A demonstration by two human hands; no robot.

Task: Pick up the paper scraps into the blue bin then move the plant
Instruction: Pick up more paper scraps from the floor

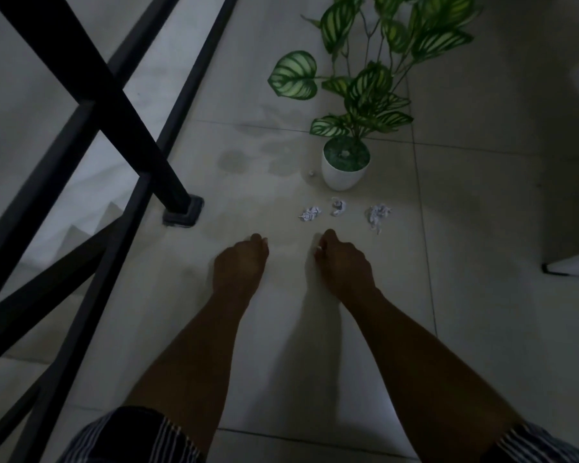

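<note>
Curling loosely, the fingers (259, 240) of my left hand (239, 264) are drawn together on nothing; my right hand (343, 262) is likewise half-closed, and whether it is pinching anything I cannot tell. Both are hovering over the floor (482, 329), near three paper scraps (338, 207) lying just ahead, in front of the plant (346, 165) in its white pot. I am judging it best to pinch each wad singly. No blue bin is showing.
</note>
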